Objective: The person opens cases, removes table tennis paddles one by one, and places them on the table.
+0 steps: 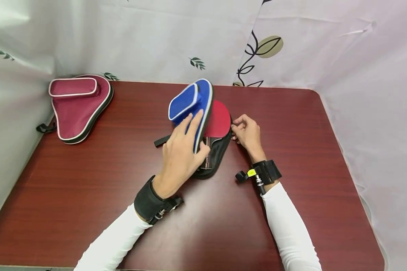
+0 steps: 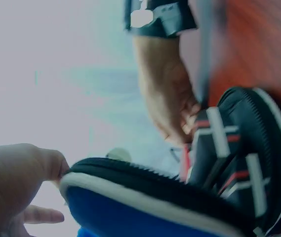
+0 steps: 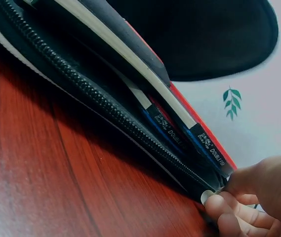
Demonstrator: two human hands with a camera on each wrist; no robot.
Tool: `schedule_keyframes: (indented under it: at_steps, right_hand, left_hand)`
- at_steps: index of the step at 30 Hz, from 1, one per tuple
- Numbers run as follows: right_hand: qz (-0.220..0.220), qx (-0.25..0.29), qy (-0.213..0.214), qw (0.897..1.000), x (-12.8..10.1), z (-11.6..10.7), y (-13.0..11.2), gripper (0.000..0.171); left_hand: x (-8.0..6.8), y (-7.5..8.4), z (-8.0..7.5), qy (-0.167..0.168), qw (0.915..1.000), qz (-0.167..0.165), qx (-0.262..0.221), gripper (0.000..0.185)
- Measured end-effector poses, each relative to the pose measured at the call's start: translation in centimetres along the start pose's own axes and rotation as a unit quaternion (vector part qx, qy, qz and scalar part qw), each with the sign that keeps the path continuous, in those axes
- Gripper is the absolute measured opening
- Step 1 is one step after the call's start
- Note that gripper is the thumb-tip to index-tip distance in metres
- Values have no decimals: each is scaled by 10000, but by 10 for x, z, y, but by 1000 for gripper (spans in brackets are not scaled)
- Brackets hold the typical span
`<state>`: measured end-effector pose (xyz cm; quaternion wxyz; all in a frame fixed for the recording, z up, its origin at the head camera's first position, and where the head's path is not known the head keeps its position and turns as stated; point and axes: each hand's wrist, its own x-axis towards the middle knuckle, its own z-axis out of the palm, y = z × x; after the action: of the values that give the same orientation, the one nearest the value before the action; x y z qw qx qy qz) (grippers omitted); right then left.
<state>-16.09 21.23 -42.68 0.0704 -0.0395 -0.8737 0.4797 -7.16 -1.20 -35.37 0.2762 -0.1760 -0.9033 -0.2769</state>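
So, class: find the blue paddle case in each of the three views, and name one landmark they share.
Head: blue paddle case at centre, lid lifted by the left hand.
Left wrist: its blue lid and zip edge along the bottom.
Right wrist: its black lining and zip run from top left to lower right.
Shared landmark: the red-faced paddle inside.

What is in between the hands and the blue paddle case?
Nothing visible. The left hand already holds the raised blue lid of the blue paddle case, and the right hand has its fingers right at the case's zipper edge. The red paddle lies inside the open case.
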Motion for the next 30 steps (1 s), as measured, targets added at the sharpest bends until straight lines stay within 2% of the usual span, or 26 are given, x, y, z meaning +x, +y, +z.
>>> schedule_keyframes:
  at_steps: [5,11,14,17,20,21,23,27,29,30]
  right_hand:
    - [-39,-195,80,9998,-1,1,3,7]
    - [-140,-187,134,9996,-2,3,3,6]
    - [-235,-215,174,9993,-2,2,2,5]
    - [-277,-243,224,9991,-2,2,0,4]
    - [-264,-239,252,9990,-2,2,-2,5]
    - [-263,-227,259,9991,-2,3,-2,5]
    - [-270,-216,272,9990,-3,3,-2,5]
    - [-415,-323,336,9981,-4,5,-1,5]
    - [-535,-441,405,9968,-5,5,0,5]
    - [-573,-497,441,9961,-5,5,0,6]
  left_hand:
    - [7,-12,-14,-111,9970,-739,-189,80]
    - [16,-35,-38,-301,9840,-1619,-680,80]
    - [18,-50,-52,-403,9722,-2066,-1021,76]
    - [22,-70,-67,-654,9561,-2545,-1298,71]
    - [25,-96,-81,-998,9326,-2996,-1748,65]
    - [24,-106,-84,-1101,9178,-3136,-2171,62]
    - [22,-126,-89,-1265,8792,-3438,-3045,58]
    - [10,-164,-89,-1418,7864,-3722,-4721,48]
    - [3,-178,-86,-1501,7595,-3662,-5163,44]
    - [0,-185,-83,-1533,7425,-3596,-5440,42]
